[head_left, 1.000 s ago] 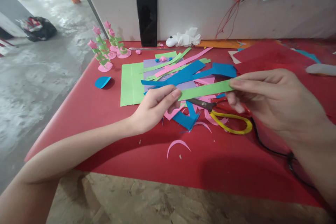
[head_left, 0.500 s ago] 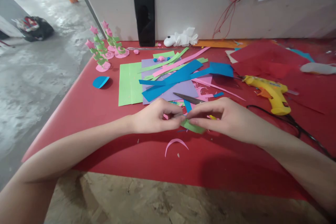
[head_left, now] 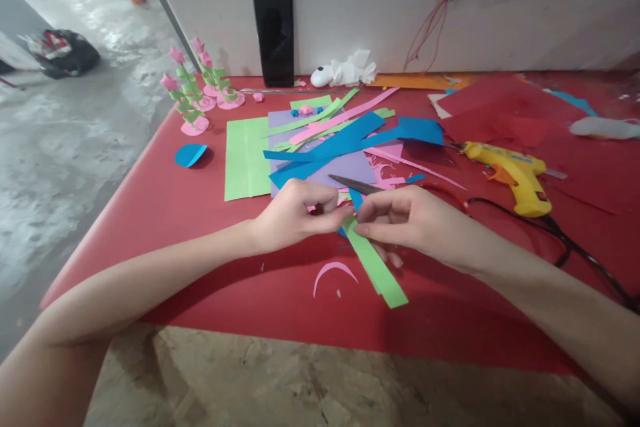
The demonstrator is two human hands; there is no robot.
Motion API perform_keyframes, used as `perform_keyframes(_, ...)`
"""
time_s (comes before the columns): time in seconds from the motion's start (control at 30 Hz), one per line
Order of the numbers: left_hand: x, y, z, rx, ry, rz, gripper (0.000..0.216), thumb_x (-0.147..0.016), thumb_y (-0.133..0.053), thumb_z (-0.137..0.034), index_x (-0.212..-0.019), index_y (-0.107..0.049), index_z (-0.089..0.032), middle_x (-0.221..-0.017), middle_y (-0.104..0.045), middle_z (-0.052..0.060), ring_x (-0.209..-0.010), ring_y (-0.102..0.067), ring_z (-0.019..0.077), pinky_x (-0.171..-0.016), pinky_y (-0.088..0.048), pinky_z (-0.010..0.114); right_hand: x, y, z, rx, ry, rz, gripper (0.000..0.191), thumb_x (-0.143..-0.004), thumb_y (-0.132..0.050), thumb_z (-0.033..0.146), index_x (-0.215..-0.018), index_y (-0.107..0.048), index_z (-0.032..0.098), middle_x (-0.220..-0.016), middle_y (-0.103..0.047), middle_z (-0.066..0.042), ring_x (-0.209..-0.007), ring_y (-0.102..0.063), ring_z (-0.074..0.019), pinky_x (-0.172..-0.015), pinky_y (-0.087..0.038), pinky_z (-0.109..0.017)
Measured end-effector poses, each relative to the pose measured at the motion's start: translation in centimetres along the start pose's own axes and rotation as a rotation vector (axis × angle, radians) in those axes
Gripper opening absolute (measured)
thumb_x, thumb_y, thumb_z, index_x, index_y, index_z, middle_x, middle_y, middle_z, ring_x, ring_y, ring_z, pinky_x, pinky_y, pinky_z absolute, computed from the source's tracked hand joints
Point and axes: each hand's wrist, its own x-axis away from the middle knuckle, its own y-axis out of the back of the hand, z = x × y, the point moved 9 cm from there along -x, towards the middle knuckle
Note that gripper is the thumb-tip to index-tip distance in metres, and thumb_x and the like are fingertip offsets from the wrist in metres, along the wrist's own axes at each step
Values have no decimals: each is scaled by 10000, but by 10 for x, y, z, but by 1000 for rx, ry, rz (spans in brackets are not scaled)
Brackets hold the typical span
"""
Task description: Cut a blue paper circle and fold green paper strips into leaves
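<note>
Both hands meet over the middle of the red table (head_left: 210,293). My left hand (head_left: 295,213) is closed in a pinch on the top end of a green paper strip (head_left: 377,267). My right hand (head_left: 405,220) pinches the same end from the right. The strip hangs toward me, its free end over the table near the front edge. Scissors (head_left: 357,185) lie just behind the hands on a heap of blue, pink, green and purple paper strips (head_left: 330,143). A curved pink paper scrap (head_left: 333,273) lies on the table below my hands.
A yellow glue gun (head_left: 510,173) with a black cord lies at the right. Pink and green paper flowers (head_left: 197,90) stand at the back left, a blue paper disc (head_left: 190,155) near them. A black phone (head_left: 273,33) leans on the wall. Dark red sheets (head_left: 500,110) lie back right.
A second ago the hands held the green strip stretched flat between them, higher up. They came together lower over the table, and the strip now hangs down toward me from the shared pinch.
</note>
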Motion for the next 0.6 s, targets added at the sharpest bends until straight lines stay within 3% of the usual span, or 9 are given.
perform_keyframes(0.13,2,-1,9,109,65,-1,458,-958,-309,-424,-607,-462,-173,-550,-530,-9,-523,-513,81,-547,-418,212,4,11,8,-81,85,-144,189,-673,-736,291,-688,-584,181,-537,-609,47,-385,-552,-92,-400,-455,-226)
perform_keyframes(0.2,3,-8,8,150,74,48,419,-945,-362,-443,-676,-516,-162,-595,-569,-7,-558,-536,81,-585,-448,207,7,18,13,-146,153,-237,207,-660,-757,310,-718,-604,184,-621,-634,34,-429,-580,-102,-430,-474,-249)
perform_keyframes(0.3,6,-19,2,167,76,127,307,-895,-498,-350,-671,-554,-149,-583,-577,-15,-538,-513,67,-555,-433,183,12,26,18,-169,243,-321,172,-677,-749,304,-701,-622,192,-653,-625,28,-484,-575,-89,-458,-468,-242)
perform_keyframes(0.43,11,-30,-4,232,114,236,311,-927,-412,-278,-707,-577,-133,-653,-649,30,-587,-586,70,-597,-472,175,20,36,28,-49,317,-407,125,-716,-724,308,-733,-647,210,-604,-602,36,-499,-526,-64,-460,-424,-210)
perform_keyframes(0.6,16,-41,0,309,217,363,303,-938,-364,-247,-717,-536,-132,-621,-622,21,-574,-573,68,-606,-479,180,28,43,41,111,411,-441,114,-752,-696,302,-694,-673,207,-507,-584,40,-418,-507,-62,-375,-398,-184)
